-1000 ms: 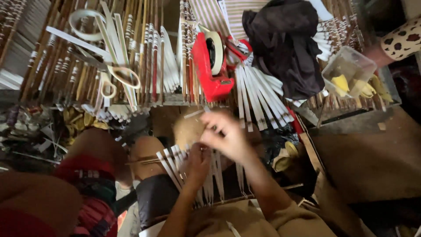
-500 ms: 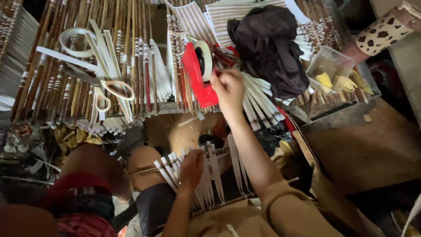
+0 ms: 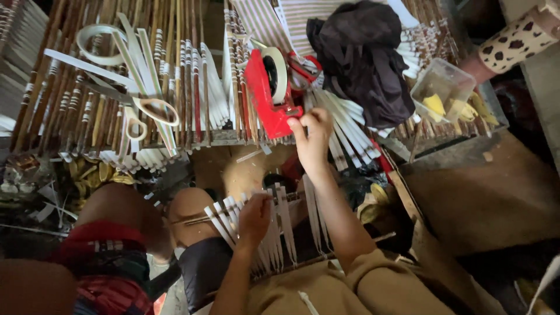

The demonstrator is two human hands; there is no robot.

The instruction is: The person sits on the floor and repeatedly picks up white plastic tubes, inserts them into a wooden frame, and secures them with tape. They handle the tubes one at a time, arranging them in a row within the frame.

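Over the stick-covered bench, right hand (image 3: 313,137) outstretched, fingers gripping red tape dispenser (image 3: 269,93) base, left hand (image 3: 254,217) clasping fanned white strips (image 3: 274,224), dispenser tilted, tape roll mounted.

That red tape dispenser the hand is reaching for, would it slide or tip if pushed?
The red tape dispenser probably tips easily: it leans on uneven sticks, not a flat surface. It looks like stiff plastic, so it should not flex. The right hand touches its lower end, which may steady it.
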